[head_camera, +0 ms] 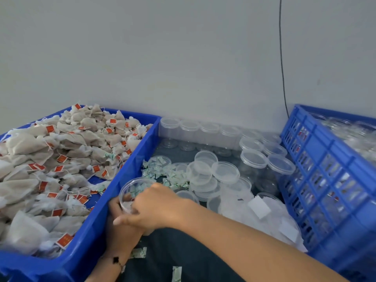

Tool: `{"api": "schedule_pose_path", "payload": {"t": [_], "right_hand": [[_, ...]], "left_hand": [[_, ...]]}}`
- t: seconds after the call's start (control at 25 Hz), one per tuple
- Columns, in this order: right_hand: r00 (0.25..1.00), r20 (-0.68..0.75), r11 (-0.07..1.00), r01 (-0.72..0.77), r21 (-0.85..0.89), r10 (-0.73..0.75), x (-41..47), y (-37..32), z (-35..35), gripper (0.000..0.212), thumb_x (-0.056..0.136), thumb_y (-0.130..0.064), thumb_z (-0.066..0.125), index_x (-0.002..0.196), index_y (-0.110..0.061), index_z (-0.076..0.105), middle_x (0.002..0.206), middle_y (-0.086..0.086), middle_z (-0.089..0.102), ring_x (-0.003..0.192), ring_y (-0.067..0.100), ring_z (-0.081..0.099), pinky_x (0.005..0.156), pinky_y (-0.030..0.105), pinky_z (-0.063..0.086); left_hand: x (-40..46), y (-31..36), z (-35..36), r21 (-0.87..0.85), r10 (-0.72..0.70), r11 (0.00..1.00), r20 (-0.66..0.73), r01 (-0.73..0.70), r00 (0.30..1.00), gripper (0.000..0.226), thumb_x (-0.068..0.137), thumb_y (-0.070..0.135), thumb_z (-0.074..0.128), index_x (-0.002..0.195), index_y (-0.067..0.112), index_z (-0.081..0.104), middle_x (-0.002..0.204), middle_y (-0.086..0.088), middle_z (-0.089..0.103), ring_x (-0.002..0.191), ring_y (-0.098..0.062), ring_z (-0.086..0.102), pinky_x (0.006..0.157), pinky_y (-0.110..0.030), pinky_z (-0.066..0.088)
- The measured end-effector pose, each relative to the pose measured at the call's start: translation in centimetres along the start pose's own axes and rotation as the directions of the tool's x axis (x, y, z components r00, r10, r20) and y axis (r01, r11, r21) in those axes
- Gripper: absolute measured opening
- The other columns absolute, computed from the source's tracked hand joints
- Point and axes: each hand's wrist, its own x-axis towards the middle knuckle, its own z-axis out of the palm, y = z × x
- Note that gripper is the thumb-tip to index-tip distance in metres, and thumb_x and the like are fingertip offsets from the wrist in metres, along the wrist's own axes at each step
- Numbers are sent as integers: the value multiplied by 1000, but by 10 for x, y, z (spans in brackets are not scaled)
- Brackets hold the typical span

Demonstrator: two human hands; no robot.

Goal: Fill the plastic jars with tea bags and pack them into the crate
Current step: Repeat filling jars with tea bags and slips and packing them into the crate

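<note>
A clear plastic jar (132,187) stands tilted beside the blue tray's wall, its mouth open toward me. My left hand (118,226) grips the jar from below and behind. My right hand (154,206) lies across the jar's mouth with its fingers curled over the rim; whether it pinches anything inside is hidden. The blue tray (126,165) on the left holds a heap of tea bags (57,159) with red tags. The blue slatted crate (325,180) on the right holds packed jars.
Empty jars (189,129) line the wall at the back. Loose clear lids (224,171) and small green-and-white sachets (173,177) lie on the dark table between tray and crate. A clear bag with white slips (258,210) sits before the crate. A black cable (281,58) runs down the wall.
</note>
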Motion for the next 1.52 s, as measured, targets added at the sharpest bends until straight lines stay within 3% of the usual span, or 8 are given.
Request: {"api": "schedule_pose_path", "payload": {"t": [0.12,0.28,0.36,0.56,0.92,1.16,1.28,1.52], "right_hand": [[963,-242,940,-31,338,118,-16,21,-21,42,99,-34,42,66,-15,60,68,2,59,64,15,52,58,30,36],[760,-544,873,-62,484,355,-39,61,-48,34,96,-26,49,77,-5,67,56,-21,57,58,4,49,58,19,37],[740,-519,854,-142,501,428,-46,76,-48,30,96,-25,49,85,-6,70,71,-15,67,68,5,56,65,23,40],[882,-297,882,-227,414,366,-43,87,-12,21,94,-21,52,106,-18,68,104,-3,70,89,11,63,79,23,47],[972,-102,963,-225,-146,212,22,75,77,31,93,-25,48,121,-17,59,125,7,58,119,27,46,94,38,36],[962,-177,976,-217,-29,209,34,71,89,24,94,-22,46,114,-16,56,119,8,59,112,29,50,90,37,37],[947,-152,949,-255,187,284,33,73,71,14,92,-22,49,92,-12,58,97,12,65,91,31,59,74,35,44],[796,-351,737,-168,655,494,-4,72,0,17,100,-23,44,103,-12,57,92,1,67,82,13,64,74,34,52]], "left_hand": [[1,25,-16,-55,170,984,-16,-170,985,77,53,28,91,114,13,47,100,12,52,82,6,53,66,-14,43],[1,61,-23,-186,253,946,-84,-264,964,86,52,58,81,116,10,48,106,10,51,91,5,51,76,3,34],[4,74,-26,-208,270,934,-122,-291,955,84,55,62,71,116,10,48,105,13,49,94,4,49,76,3,32],[10,83,-37,-212,260,936,-127,-283,957,86,55,57,73,121,10,45,105,17,44,92,14,47,74,3,34],[-15,57,-44,-156,249,955,-31,-250,968,83,48,45,84,117,24,42,107,18,48,101,16,49,77,-1,39],[-16,37,-41,-146,255,957,14,-250,967,86,50,20,93,118,25,41,113,17,49,104,18,47,80,2,37],[-17,35,-39,-138,275,954,47,-267,960,88,47,23,94,118,25,41,111,21,48,104,18,47,79,0,39],[-17,36,-30,-108,202,975,82,-193,976,88,51,32,92,121,28,39,113,18,47,105,-3,52,87,-22,44]]}}
